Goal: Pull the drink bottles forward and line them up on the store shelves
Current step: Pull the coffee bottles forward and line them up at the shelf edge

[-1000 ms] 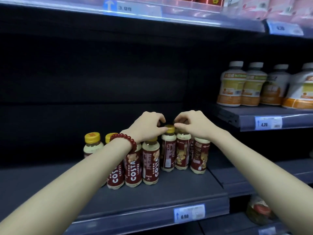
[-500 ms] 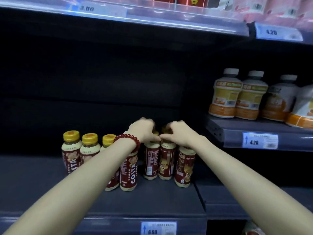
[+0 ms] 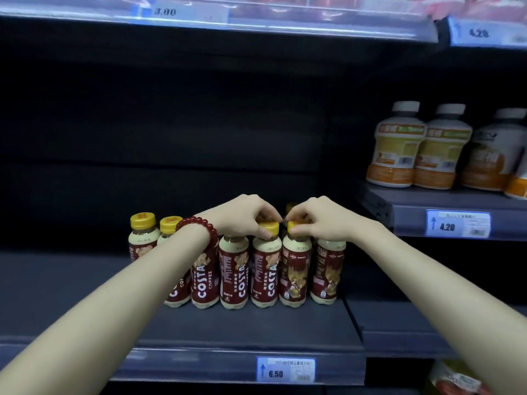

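**Two hands grip bottle caps on a store shelf**

A person reaches both arms into a dark shelf (image 3: 256, 329), seen from a head camera. A cluster of small coffee bottles (image 3: 233, 269) stands upright in a rough row, set back from the front lip, where a price tag (image 3: 286, 369) reads 6.50. The left hand (image 3: 245, 216), a red bead bracelet (image 3: 196, 226) on its wrist, pinches the yellow cap of one bottle (image 3: 263, 269) from above, fingers closed narrowly around it. The right hand (image 3: 316, 218) does the same on the neighbouring bottle (image 3: 293, 272), just beside the first; the two hands almost touch. Both bottles hang directly below the fingers, long axis vertical, and each hand is equally near its own. More bottles stand to the left and one behind. The open shelf lies toward the viewer, so the likely pull is straight forward. Paler bottles (image 3: 419, 155) sit on a higher shelf to the right.
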Demonstrator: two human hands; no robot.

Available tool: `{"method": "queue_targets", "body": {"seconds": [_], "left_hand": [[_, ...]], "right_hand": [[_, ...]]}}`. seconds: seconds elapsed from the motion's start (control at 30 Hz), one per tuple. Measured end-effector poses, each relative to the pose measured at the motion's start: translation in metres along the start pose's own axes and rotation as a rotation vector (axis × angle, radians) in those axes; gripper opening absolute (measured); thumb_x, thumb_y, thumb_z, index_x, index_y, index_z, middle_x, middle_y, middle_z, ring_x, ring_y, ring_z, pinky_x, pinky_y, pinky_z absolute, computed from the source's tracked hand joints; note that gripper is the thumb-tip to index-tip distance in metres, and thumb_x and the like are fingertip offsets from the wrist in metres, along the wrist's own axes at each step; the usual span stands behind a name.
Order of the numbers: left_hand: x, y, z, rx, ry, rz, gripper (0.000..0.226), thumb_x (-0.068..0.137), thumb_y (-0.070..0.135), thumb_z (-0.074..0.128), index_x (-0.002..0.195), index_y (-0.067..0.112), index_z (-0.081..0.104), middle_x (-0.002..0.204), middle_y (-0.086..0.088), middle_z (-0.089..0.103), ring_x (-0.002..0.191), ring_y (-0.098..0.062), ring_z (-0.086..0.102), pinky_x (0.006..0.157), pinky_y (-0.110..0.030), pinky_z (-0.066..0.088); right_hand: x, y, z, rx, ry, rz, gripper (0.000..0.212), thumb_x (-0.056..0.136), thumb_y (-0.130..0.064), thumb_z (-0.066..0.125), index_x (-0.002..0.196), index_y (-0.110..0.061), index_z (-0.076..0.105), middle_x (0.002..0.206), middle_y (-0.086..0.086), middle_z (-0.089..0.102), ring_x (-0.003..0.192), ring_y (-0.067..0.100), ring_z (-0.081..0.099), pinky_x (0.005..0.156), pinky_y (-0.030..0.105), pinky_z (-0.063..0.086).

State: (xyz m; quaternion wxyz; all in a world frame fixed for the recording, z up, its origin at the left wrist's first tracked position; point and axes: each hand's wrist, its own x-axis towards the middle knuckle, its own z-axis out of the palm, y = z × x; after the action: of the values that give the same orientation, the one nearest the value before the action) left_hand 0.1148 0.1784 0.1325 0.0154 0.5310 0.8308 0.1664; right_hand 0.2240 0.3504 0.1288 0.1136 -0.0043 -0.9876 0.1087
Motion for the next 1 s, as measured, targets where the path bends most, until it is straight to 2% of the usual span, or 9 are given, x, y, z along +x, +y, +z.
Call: {"method": "queue_targets", "body": {"seconds": [0.13,0.23,0.3,0.43,0.57,0.7,0.8,0.9,1.0], "left_hand": [[0.000,0.000,0.006,-0.043,0.036,-0.038,0.057,0.078,0.046,0.069,0.130,0.026,0.056,0.119,0.008,0.062,0.102,-0.005,0.057,0.083,-0.020,0.047],[0.003,-0.002,0.016,0.046,0.142,-0.088,0.064,0.070,0.064,0.066,0.113,0.017,0.064,0.098,0.004,0.067,0.087,-0.009,0.062,0.072,-0.023,0.053],[0.004,-0.003,0.019,0.071,0.176,-0.103,0.058,0.070,0.062,0.069,0.102,0.014,0.067,0.086,0.003,0.066,0.077,-0.010,0.062,0.065,-0.025,0.054],[0.005,-0.007,0.017,0.000,0.145,-0.089,0.054,0.072,0.054,0.072,0.108,0.015,0.067,0.094,0.002,0.068,0.084,-0.010,0.063,0.073,-0.026,0.056],[0.004,-0.009,0.017,-0.034,0.132,-0.072,0.053,0.072,0.052,0.073,0.110,0.016,0.067,0.094,0.005,0.067,0.086,-0.009,0.063,0.072,-0.022,0.053],[0.004,-0.011,0.013,-0.026,0.102,-0.059,0.052,0.073,0.050,0.074,0.113,0.017,0.066,0.099,0.003,0.069,0.088,-0.009,0.064,0.075,-0.024,0.055],[0.004,-0.011,0.011,-0.017,0.077,-0.056,0.052,0.074,0.048,0.074,0.115,0.018,0.065,0.098,0.003,0.069,0.088,-0.009,0.064,0.076,-0.026,0.056],[0.003,-0.010,0.012,-0.013,0.084,-0.057,0.053,0.074,0.048,0.073,0.116,0.018,0.063,0.099,0.002,0.068,0.089,-0.010,0.064,0.078,-0.027,0.056],[0.002,-0.010,0.012,-0.019,0.079,-0.063,0.054,0.074,0.049,0.073,0.117,0.019,0.063,0.102,0.002,0.068,0.091,-0.010,0.064,0.081,-0.029,0.056]], "right_hand": [[-0.004,0.000,0.002,0.032,0.026,0.020,0.046,0.081,-0.041,0.069,0.123,-0.022,0.061,0.112,-0.005,0.066,0.101,0.010,0.061,0.088,0.028,0.052],[-0.005,-0.004,0.004,-0.128,0.090,0.069,0.054,0.074,-0.061,0.066,0.108,-0.020,0.062,0.094,-0.005,0.064,0.086,0.013,0.062,0.073,0.031,0.054],[-0.004,-0.006,0.005,-0.209,0.085,0.099,0.052,0.074,-0.063,0.065,0.099,-0.017,0.062,0.086,-0.002,0.063,0.080,0.015,0.061,0.065,0.031,0.052],[-0.002,0.000,0.001,-0.109,0.042,0.051,0.044,0.075,-0.053,0.071,0.096,-0.015,0.068,0.086,-0.002,0.067,0.081,0.015,0.065,0.070,0.033,0.056],[-0.005,0.004,-0.004,0.001,-0.035,-0.041,0.037,0.079,-0.033,0.074,0.114,-0.023,0.067,0.107,-0.009,0.067,0.094,0.003,0.059,0.081,0.017,0.047],[-0.006,0.003,-0.013,0.032,-0.144,-0.094,0.042,0.080,-0.018,0.073,0.121,-0.028,0.064,0.119,-0.014,0.064,0.109,0.002,0.057,0.094,0.022,0.046],[-0.005,0.002,-0.012,0.073,-0.139,-0.045,0.048,0.078,-0.032,0.075,0.124,-0.028,0.061,0.120,-0.014,0.063,0.110,0.002,0.056,0.095,0.023,0.046],[-0.004,-0.001,-0.003,-0.015,-0.048,0.059,0.049,0.073,-0.058,0.069,0.107,-0.023,0.066,0.097,-0.007,0.066,0.090,0.010,0.062,0.080,0.029,0.055],[-0.004,-0.003,-0.003,-0.045,-0.053,0.015,0.039,0.078,-0.050,0.070,0.102,-0.020,0.069,0.092,-0.005,0.067,0.087,0.012,0.063,0.075,0.028,0.053]]}}
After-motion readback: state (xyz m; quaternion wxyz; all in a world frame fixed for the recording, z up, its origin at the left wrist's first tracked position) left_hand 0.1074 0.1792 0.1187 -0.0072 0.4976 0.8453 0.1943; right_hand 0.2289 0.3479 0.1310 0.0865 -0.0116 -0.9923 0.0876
